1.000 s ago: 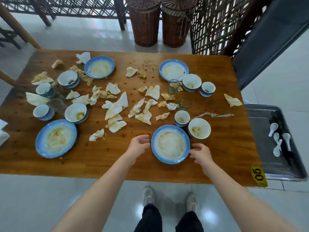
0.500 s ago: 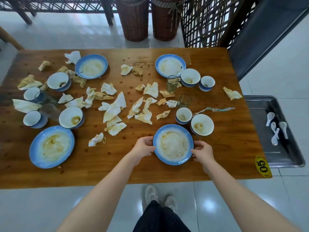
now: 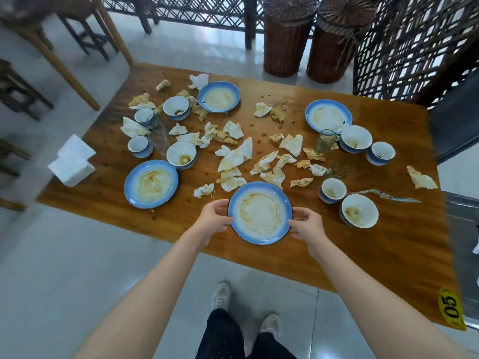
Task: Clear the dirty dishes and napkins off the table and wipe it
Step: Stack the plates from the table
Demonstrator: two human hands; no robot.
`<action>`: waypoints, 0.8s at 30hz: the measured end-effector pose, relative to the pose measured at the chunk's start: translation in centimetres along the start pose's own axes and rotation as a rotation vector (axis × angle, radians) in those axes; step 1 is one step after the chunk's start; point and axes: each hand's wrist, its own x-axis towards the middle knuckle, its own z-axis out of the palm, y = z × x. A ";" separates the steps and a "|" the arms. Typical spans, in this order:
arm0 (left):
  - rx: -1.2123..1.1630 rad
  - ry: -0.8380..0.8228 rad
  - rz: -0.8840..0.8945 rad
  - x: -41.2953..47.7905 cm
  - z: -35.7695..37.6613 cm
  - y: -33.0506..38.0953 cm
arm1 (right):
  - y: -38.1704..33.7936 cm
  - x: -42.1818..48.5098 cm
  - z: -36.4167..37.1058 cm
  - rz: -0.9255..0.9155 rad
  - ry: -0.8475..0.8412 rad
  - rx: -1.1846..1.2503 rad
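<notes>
Where hands (image 3: 214, 219) (image 3: 308, 227) grip plate (image 3: 260, 212), rim (image 3: 259, 184) partly hidden.

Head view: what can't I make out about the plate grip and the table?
1. Underside of the plate: hidden by the plate itself, so whether it is lifted or resting on the table cannot be told.
2. Fingers of the left hand and right hand beneath the rim: hidden by the plate.
3. The grey tray at right: cut off by the frame edge.
4. The clear glasses at far left: blurred, contents unreadable.
</notes>
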 end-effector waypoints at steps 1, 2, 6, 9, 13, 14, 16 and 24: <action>-0.019 0.012 -0.003 0.1 -1.4 -0.2 | -0.8 -0.3 1.3 -0.018 -0.025 -0.010; -0.038 0.023 -0.005 0.2 -2.9 -0.5 | -1.4 -0.5 2.6 -0.037 -0.048 -0.022; -0.097 0.077 0.012 1.1 -8.9 -1.8 | -3.7 -1.1 8.7 -0.090 -0.105 -0.080; -0.100 0.094 0.020 2.0 -13.8 -2.6 | -5.0 -1.4 13.6 -0.115 -0.108 -0.114; -0.091 0.106 0.001 3.5 -20.9 -3.7 | -6.0 -1.7 20.8 -0.113 -0.154 -0.179; -0.093 0.114 -0.005 3.9 -22.5 -4.1 | -6.3 -1.7 22.6 -0.104 -0.162 -0.197; -0.089 0.125 -0.014 4.6 -25.4 -4.6 | -6.8 -1.7 26.0 -0.081 -0.174 -0.207; -0.040 0.022 -0.051 9.7 -31.8 -4.2 | -9.0 -0.2 32.8 -0.023 -0.107 -0.227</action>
